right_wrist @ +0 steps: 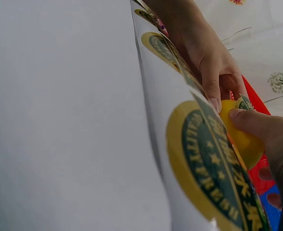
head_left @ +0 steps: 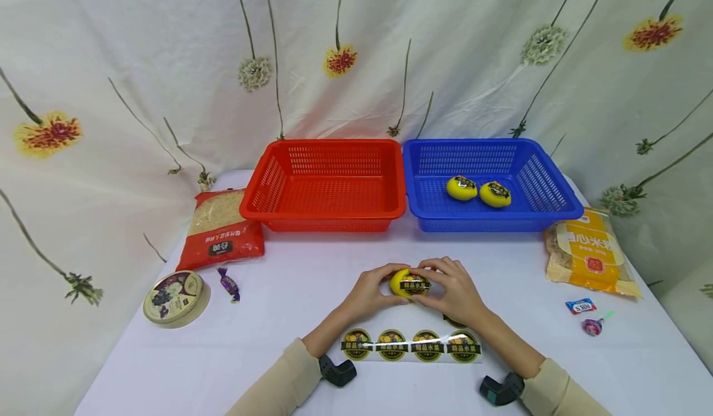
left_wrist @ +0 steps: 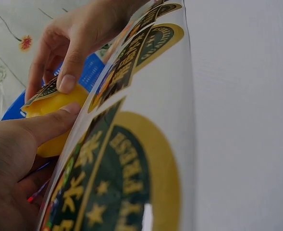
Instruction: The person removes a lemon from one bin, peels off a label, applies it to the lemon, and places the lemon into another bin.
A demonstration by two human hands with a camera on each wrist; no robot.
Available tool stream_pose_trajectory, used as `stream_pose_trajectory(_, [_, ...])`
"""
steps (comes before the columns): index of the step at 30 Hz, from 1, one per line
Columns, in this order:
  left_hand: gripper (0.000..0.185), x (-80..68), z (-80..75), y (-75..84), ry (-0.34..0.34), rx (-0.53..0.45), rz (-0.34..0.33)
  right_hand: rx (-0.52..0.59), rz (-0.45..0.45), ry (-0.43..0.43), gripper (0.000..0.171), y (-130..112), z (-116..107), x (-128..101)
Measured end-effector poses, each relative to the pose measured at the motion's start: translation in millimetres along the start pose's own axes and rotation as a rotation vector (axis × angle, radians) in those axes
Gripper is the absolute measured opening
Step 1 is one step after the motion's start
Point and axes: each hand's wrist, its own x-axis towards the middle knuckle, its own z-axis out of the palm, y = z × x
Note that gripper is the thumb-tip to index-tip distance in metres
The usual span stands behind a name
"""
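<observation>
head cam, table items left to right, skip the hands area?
Round tin → red rice bag → purple candy → red basket → blue basket → yellow bag, with the blue-wrapped candy and lollipop in front of it.

Place: a staged tabletop set, not my kitchen or a shop
Backdrop: flower-print cloth [head_left: 139, 63] hung behind my table [head_left: 267, 354]
Layout: red basket [head_left: 328, 184] and blue basket [head_left: 490, 181] side by side, packaged goods at both edges
</observation>
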Motion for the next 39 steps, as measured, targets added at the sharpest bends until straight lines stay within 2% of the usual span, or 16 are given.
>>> stream_pose_trajectory(5, [0.060,0.5,0.8,-1.4,-0.006,-0.008,-0.011,0.020,0.023,0.001,0.051,1,2,-2])
stream_pose_trajectory(7, [0.060,0.2,1.3,-2.1,-0.011,-0.014,-0.024,0.041,0.057,-0.004,0.056,1,2,-4])
stream_pose_trajectory(9, [0.060,-0.2,1.4,-2.4,-0.016,-0.019,-0.034,0.100,0.133,-0.016,0.057,0,1,-6])
stream_pose_trajectory(14, [0.060,-1.0,1.0,-2.8,-0.016,-0.022,-0.033,0.346,0.443,-0.076,0.045,-13,-10,-4])
stream_pose_trajectory(16, [0.060,-1.2,0.6,-2.6,-0.016,-0.025,-0.028,0.404,0.529,-0.109,0.039,-20,-17,1])
stream_pose_trajectory(18, [0.060,-1.3,0.5,-2.8,-0.015,-0.027,-0.020,0.439,0.568,-0.131,0.036,-27,-22,6])
stream_pose_trajectory(25, [0.060,0.0,-0.3,-3.5,-0.005,-0.021,-0.011,0.455,0.618,-0.148,0.032,-29,-25,11])
stream_pose_trajectory(28, [0.060,0.2,-1.5,-3.3,-0.021,-0.036,-0.031,0.486,0.622,-0.145,0.032,-27,-23,10])
stream_pose_trajectory(36, [0.045,4.0,-12.8,3.3,-0.140,-0.259,-0.208,0.556,0.636,-0.154,0.033,-22,-21,8])
stream_pose_trajectory(39, [0.042,5.7,-16.1,8.7,-0.152,-0.285,-0.221,0.574,0.639,-0.159,0.033,-20,-20,8])
